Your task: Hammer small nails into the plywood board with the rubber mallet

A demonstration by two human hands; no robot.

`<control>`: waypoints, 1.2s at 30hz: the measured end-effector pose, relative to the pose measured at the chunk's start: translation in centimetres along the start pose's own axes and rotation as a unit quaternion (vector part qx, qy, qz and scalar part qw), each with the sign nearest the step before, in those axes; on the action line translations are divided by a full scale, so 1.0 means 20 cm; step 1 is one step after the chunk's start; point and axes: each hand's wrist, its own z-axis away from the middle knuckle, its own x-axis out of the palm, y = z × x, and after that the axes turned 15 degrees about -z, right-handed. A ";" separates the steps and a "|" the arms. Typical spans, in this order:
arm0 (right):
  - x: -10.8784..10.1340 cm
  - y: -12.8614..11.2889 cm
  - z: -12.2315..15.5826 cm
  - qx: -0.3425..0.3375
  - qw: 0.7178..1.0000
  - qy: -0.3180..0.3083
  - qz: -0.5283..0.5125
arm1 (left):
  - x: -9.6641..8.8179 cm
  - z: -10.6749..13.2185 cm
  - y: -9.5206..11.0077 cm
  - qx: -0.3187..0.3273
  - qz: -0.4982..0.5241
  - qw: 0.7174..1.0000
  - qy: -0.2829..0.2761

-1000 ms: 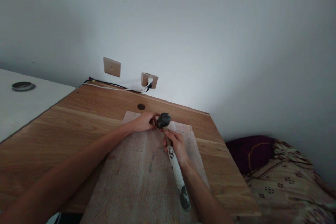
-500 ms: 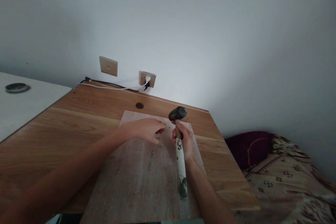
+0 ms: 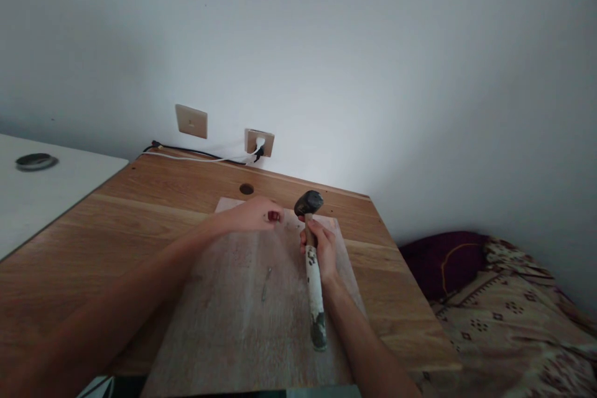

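My right hand [image 3: 321, 245] is wrapped around the handle of a mallet [image 3: 314, 286], close under its dark head. The handle has a bare wood upper part and worn white paint below. My left hand [image 3: 256, 214] is curled shut above the far left part of a wooden board [image 3: 233, 323]. A small pale tip shows at its fingers; it looks like a nail, mostly hidden. Another thin nail [image 3: 266, 284] lies on the board between my forearms. Tiny specks lie on the board near the mallet head.
The board rests on a wooden table [image 3: 158, 193] with a round hole [image 3: 247, 189]. A wall socket [image 3: 260, 142] holds plugs with cables [image 3: 196, 154]. A white surface [image 3: 88, 168] adjoins at left. Patterned bedding [image 3: 504, 329] and a purple cushion [image 3: 443, 261] lie at right.
My left hand has drawn back to the left and its fingers have curled closed. A thin nail under its fingertips no longer shows on the board. The mallet has shifted slightly left.
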 end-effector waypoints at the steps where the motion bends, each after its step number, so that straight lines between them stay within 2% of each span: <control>1: 0.00 0.00 0.00 0.009 1.000 0.000 -0.001 | 0.00 0.02 -0.05 -0.019 0.019 0.999 0.019; 5: 0.01 0.01 0.01 0.025 1.000 -0.006 0.004 | 0.09 0.09 -0.17 -0.038 0.052 0.998 0.029; 10: 0.02 0.01 0.01 0.021 1.000 -0.010 0.009 | 0.20 0.11 -0.18 -0.088 0.092 0.990 0.067; 16: 0.03 0.01 0.01 0.025 1.000 -0.013 -0.009 | 0.20 0.10 -0.19 -0.085 0.072 0.990 0.083; 22: 0.04 0.04 0.03 0.058 0.995 -0.081 0.011 | 0.21 0.11 -0.19 -0.119 0.108 0.984 0.070; 28: 0.07 0.09 0.06 0.077 0.987 -0.141 0.024 | 0.20 0.10 -0.17 -0.129 0.098 0.985 0.065; 33: 0.10 0.09 0.07 0.084 0.981 -0.166 0.054 | 0.20 0.10 -0.19 -0.142 0.109 0.981 0.069; 36: 0.11 0.10 0.06 0.094 0.981 -0.158 0.057 | 0.20 0.10 -0.18 -0.138 0.109 0.981 0.076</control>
